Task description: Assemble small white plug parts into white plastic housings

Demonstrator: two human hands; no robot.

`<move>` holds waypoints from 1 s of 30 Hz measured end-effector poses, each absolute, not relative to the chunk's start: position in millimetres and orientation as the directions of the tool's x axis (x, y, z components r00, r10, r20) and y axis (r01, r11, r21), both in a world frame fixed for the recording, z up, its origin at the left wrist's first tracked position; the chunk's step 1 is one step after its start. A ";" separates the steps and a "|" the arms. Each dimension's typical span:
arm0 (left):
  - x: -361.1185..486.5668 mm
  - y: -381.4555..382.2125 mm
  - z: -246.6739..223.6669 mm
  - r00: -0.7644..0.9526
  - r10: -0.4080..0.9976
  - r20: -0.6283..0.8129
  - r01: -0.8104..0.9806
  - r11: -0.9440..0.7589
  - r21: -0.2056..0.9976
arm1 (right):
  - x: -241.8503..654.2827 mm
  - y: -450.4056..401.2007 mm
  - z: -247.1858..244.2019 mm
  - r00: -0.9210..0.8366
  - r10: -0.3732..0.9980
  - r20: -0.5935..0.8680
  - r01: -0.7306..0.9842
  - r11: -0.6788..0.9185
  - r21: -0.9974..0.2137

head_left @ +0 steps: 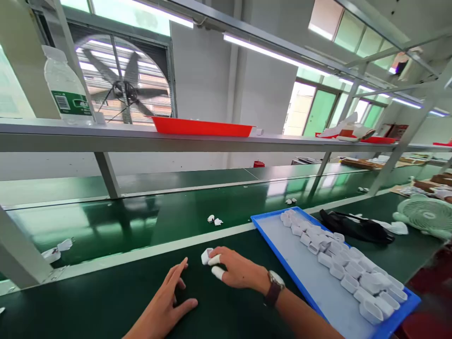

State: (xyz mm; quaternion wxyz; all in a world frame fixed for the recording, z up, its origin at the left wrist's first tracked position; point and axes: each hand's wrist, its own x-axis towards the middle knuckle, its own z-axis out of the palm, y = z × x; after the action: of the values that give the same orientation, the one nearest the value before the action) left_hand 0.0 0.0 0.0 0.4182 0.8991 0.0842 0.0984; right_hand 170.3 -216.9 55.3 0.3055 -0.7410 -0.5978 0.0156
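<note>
Pinching white part (206,256) in right hand (240,268), likely for control. Holding left hand (165,297) spread, empty. Having blue tray (292,255) right of both, likely for reach.

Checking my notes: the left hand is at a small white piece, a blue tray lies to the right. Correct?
Not the left hand: the head view shows the right hand at the small white piece. The blue tray does lie to the right.

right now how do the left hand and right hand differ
The right hand wears two white finger covers and a wristwatch; the left hand shows neither. The right hand's fingertips meet a small white piece; the left hand is open. Both are palm-inward.
</note>
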 end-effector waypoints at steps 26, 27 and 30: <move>0.4 5.6 3.3 0.770 0.618 0.158 -0.155 -0.060 0.986 | 188.5 -76.4 7.8 0.559 0.743 0.368 0.678 -0.154 -0.719; 1.7 5.1 6.9 0.787 0.604 0.126 -0.200 0.056 0.978 | 172.9 -83.1 10.7 0.516 0.764 0.388 0.684 -0.095 -0.723; 3.5 2.0 12.4 0.832 0.548 0.084 -0.287 0.295 0.912 | 138.8 -105.3 23.3 0.403 0.787 0.467 0.706 0.057 -0.705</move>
State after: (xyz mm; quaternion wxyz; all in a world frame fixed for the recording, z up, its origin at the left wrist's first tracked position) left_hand 3.5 2.0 12.4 0.7951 0.5327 0.1229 0.2626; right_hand 138.8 -105.3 23.3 0.4816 -0.6852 -0.5448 0.0417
